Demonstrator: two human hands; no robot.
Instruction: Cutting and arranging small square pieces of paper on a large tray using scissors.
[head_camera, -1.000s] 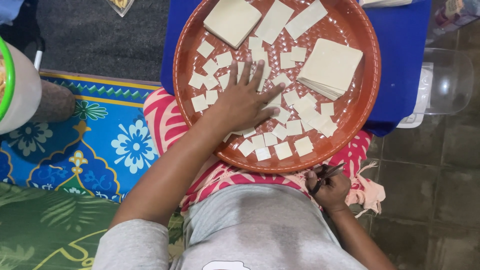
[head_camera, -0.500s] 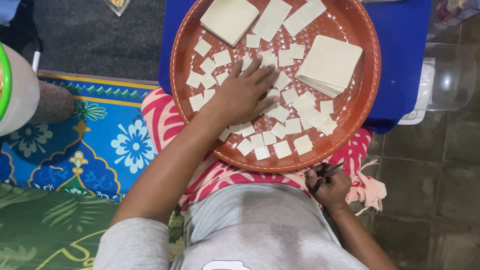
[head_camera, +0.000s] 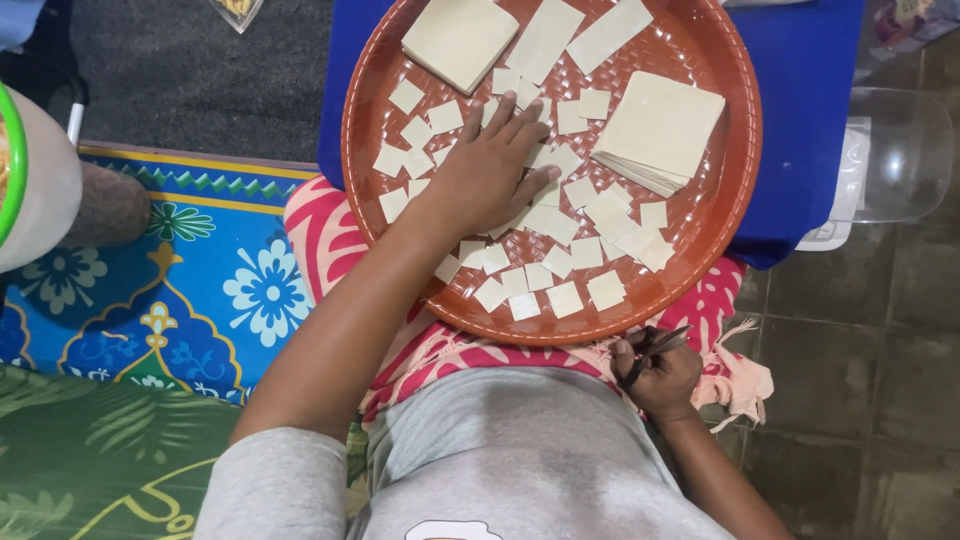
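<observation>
**Hand spreads over cut dough squares on a round tray**

Small pale dough squares (head_camera: 545, 215) lie scattered across the middle and the six o'clock half of a round reddish-brown tray (head_camera: 720, 230), most flat and some overlapping. They look thin, light and soft, likely to fold or stick if pinched hard, so an edge or corner lifted gently seems the best place to take one. The person's left hand (head_camera: 490, 170) rests palm down on them near the tray's centre, its fingers (head_camera: 528, 118) spread wide and pointing toward one o'clock, pressing on the squares rather than gripping any.

At three o'clock on the tray sits a stack of larger uncut sheets (head_camera: 655, 130); a second stack (head_camera: 458, 38) lies at eleven o'clock, with long strips (head_camera: 575, 35) beside it at twelve.

Below the tray's rim, at five o'clock, the right hand (head_camera: 660, 375) is curled closed around a thin dark tool (head_camera: 650, 355), pinched between thumb and fingers; what kind of tool it is cannot be told.

The tray rests partly on a blue surface (head_camera: 800, 90) and partly on a pink patterned cloth (head_camera: 320, 240) over the person's lap. To nine o'clock lies a blue floral mat (head_camera: 200, 290), and a clear plastic container (head_camera: 895, 160) stands on the tiled floor at three o'clock.
</observation>
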